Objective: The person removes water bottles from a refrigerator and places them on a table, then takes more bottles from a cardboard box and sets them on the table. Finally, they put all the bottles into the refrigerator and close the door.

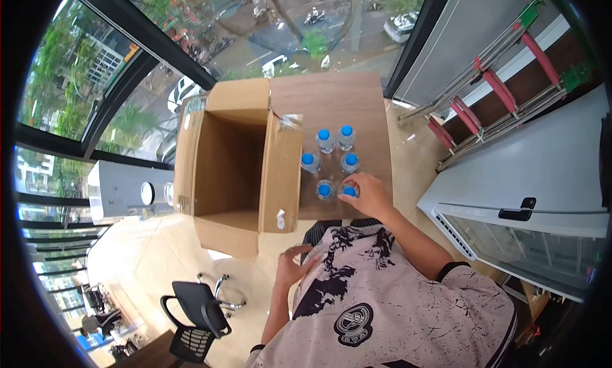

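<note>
My right hand (368, 198) is closed around the blue cap and neck of a clear plastic bottle (348, 193), which stands at the near right of the table. Several similar bottles stand upright close by, among them one bottle (325, 189) just to its left and one bottle (350, 163) behind it. My left hand (293, 266) rests against the front of my shirt, below the table edge, fingers apart and holding nothing. Left of the bottles, an open cardboard box (280, 177) has its flaps spread; no bottles show in its visible interior.
The brown wooden table (331, 94) stands by large windows. A stepladder (484, 81) leans at the right, beside a white glass-fronted cabinet (503, 158). A black office chair (194, 307) is at the lower left. Left of the box is a white unit (121, 186).
</note>
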`<state>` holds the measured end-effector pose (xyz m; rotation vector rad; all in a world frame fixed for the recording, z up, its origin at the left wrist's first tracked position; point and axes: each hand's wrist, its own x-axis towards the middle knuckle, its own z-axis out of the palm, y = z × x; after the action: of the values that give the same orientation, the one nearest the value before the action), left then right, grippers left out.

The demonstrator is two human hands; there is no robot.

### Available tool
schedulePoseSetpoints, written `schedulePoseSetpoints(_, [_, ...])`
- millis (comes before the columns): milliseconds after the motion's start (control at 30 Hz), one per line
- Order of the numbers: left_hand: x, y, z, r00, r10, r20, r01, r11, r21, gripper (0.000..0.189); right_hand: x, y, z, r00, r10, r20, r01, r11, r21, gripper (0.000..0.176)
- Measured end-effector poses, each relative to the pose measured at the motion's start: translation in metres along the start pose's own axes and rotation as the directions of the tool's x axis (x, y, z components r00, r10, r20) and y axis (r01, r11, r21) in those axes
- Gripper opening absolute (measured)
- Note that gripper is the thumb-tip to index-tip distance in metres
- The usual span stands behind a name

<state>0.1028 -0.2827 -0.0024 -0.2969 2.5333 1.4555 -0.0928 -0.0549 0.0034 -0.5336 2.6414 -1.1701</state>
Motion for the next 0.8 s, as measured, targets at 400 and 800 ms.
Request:
schedulePoseSetpoints(400, [0.145, -0.031, 0.094, 0.865, 0.196, -0.462, -0.097, 0.968, 0.229, 0.068, -0.029, 0.098, 0.078, 0.983, 0.089, 0.158, -0.099, 0.994, 0.053, 0.084])
schedulePoseSetpoints(800, [0.103, -0.006, 0.078, 0.938, 0.081, -0.338, -0.026, 0.986, 0.164, 0.058, -0.041, 0.113, 0.068, 0.988, 0.087, 0.126, -0.098, 0.991, 0.086, 0.071])
